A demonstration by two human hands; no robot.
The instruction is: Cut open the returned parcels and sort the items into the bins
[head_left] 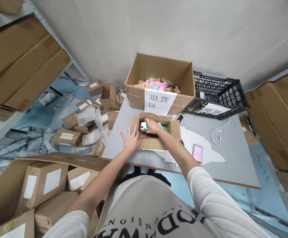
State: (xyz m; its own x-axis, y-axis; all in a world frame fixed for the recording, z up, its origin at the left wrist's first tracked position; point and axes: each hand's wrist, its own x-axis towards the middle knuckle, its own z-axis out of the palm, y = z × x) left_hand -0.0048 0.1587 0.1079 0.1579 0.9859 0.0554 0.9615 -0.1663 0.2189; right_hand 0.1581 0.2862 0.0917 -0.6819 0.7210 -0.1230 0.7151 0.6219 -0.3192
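A small open cardboard box sits near the front edge of the grey table, its flaps folded outward. My right hand reaches down into it, fingers curled around a green-and-white packet. The lower part of that packet is hidden by the hand and the box walls. Beside the box's left flap, my left hand is spread, its fingertips resting against the cardboard.
Behind stands a large carton of colourful packs with a paper sign; right of it is a black plastic crate. A white cable and a pink phone-like object lie on the table. Parcels crowd the floor at left.
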